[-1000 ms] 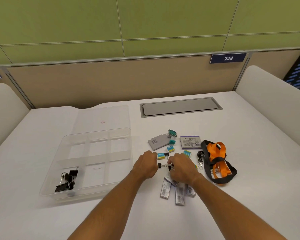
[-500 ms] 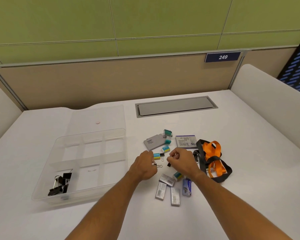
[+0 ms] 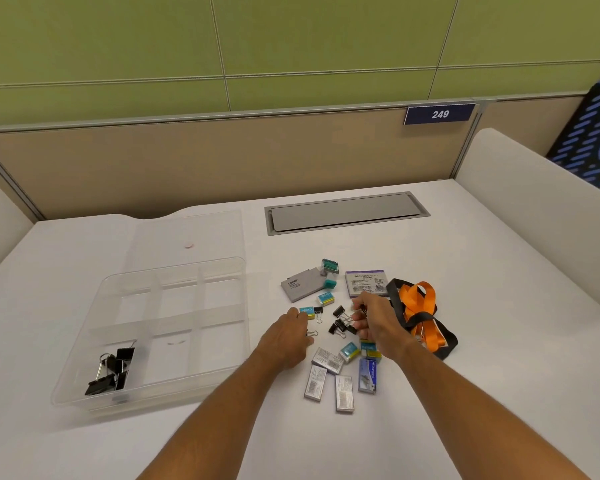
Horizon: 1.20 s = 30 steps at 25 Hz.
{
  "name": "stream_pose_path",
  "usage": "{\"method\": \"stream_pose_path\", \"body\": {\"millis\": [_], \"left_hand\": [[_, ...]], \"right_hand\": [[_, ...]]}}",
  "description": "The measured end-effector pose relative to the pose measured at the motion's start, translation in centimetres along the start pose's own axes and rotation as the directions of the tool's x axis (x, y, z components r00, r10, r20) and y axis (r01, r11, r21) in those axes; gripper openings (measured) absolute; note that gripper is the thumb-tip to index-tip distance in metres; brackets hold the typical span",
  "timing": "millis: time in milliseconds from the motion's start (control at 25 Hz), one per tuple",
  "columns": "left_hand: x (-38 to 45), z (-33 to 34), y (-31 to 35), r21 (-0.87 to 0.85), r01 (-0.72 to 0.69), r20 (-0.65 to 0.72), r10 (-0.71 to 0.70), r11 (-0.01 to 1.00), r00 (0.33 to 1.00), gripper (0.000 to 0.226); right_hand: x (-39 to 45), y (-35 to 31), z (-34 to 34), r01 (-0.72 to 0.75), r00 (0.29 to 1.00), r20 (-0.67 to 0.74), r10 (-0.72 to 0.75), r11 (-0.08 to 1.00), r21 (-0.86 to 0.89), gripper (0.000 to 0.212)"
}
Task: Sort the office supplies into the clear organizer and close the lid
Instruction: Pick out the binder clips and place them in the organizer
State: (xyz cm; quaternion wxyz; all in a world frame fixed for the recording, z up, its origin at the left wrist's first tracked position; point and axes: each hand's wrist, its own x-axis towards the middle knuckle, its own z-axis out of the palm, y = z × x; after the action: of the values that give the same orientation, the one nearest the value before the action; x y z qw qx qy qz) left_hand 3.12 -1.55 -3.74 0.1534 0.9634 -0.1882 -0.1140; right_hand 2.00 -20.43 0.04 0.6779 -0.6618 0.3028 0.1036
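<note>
The clear organizer point(image 3: 222, 344) lies open at the left, its lid point(image 3: 187, 237) flat behind it. Several large black binder clips point(image 3: 110, 370) fill its near-left compartment. My left hand point(image 3: 286, 336) rests on the table, fingers curled around a small binder clip point(image 3: 311, 333). My right hand point(image 3: 374, 322) holds small black binder clips point(image 3: 340, 322) that stick out from its fingers. Between the hands lies another small clip point(image 3: 318, 312). Staple boxes point(image 3: 343, 393) and small teal boxes point(image 3: 349, 351) lie below the hands.
A grey stamp pad point(image 3: 300, 287), a teal stamp point(image 3: 329, 266), a purple-edged card box point(image 3: 366, 283) and an orange-and-black lanyard point(image 3: 421, 317) lie beyond and right of my hands. A grey cable hatch point(image 3: 343, 213) sits at the back. White side panels border the desk.
My hands have drawn apart. The right hand rose slightly with small clips gathered in its fingers, and the left hand slid left onto a small clip.
</note>
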Motion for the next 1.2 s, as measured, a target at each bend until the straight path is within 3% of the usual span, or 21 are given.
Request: {"method": "stream_pose_path", "body": {"millis": [80, 160, 240, 280, 320, 440, 560, 640, 760, 880, 960, 1080, 1200], "left_hand": [[0.0, 0.1, -0.1, 0.010, 0.006, 0.022, -0.006, 1.000, 1.000, 0.027], [-0.1, -0.1, -0.2, -0.010, 0.039, 0.034, -0.039, 0.999, 0.999, 0.029], [-0.2, -0.6, -0.2, -0.079, 0.056, 0.016, -0.055, 0.995, 0.998, 0.025], [-0.2, -0.8, 0.0, -0.148, 0.052, 0.003, -0.052, 0.988, 0.999, 0.021], [-0.2, -1.1, 0.0, -0.235, 0.048, -0.012, -0.052, 0.971, 0.999, 0.018], [-0.1, -1.7, 0.4, -0.448, 0.094, -0.033, -0.122, 0.889, 0.992, 0.026], [0.0, -2.0, 0.6, -0.645, 0.190, 0.022, -0.230, 0.740, 0.973, 0.032], [0.0, -2.3, 0.7, -0.754, 0.257, 0.076, -0.308, 0.605, 0.948, 0.033], [0.1, -2.8, 0.7, -0.836, 0.315, 0.146, -0.371, 0.450, 0.917, 0.031], [0.3, -3.1, 0.9, -0.859, 0.358, 0.211, -0.385, 0.365, 0.898, 0.028], [0.5, -3.3, 1.1, -0.869, 0.399, 0.271, -0.394, 0.292, 0.878, 0.026], [0.6, -3.4, 1.6, -0.882, 0.421, 0.324, -0.376, 0.212, 0.868, 0.021], [0.8, -3.3, 1.9, -0.889, 0.421, 0.339, -0.360, 0.180, 0.869, 0.014]], "right_hand": [[0.4, 0.3, 0.2, 0.037, 0.999, 0.007, -0.037, 0.998, -0.044, 0.019], [0.7, 0.7, 0.5, 0.180, 0.983, 0.021, -0.180, 0.952, -0.247, 0.028], [1.0, 1.4, 0.5, 0.367, 0.922, 0.136, -0.363, 0.705, -0.607, 0.021], [1.0, 1.6, 0.6, 0.411, 0.897, 0.216, -0.385, 0.550, -0.728, 0.012], [1.0, 1.8, 0.6, 0.428, 0.886, 0.279, -0.371, 0.419, -0.801, 0.017], [1.5, 2.4, 0.9, 0.426, 0.879, 0.348, -0.327, 0.209, -0.880, 0.037], [1.8, 2.5, 1.4, 0.426, 0.859, 0.374, -0.350, 0.085, -0.901, 0.032], [1.8, 2.5, 1.4, 0.451, 0.843, 0.404, -0.356, 0.056, -0.891, 0.027], [1.6, 2.2, 1.2, 0.505, 0.823, 0.399, -0.404, 0.198, -0.840, 0.014], [1.1, 1.5, 0.9, 0.456, 0.881, 0.221, -0.418, 0.631, -0.628, 0.008], [0.9, 0.7, 0.8, 0.349, 0.934, 0.086, -0.346, 0.838, -0.419, 0.006], [1.5, -0.4, -0.3, 0.191, 0.979, -0.025, -0.203, 0.951, -0.244, 0.017], [2.0, -0.6, -1.4, 0.123, 0.991, -0.023, -0.129, 0.977, -0.175, 0.013]]}}
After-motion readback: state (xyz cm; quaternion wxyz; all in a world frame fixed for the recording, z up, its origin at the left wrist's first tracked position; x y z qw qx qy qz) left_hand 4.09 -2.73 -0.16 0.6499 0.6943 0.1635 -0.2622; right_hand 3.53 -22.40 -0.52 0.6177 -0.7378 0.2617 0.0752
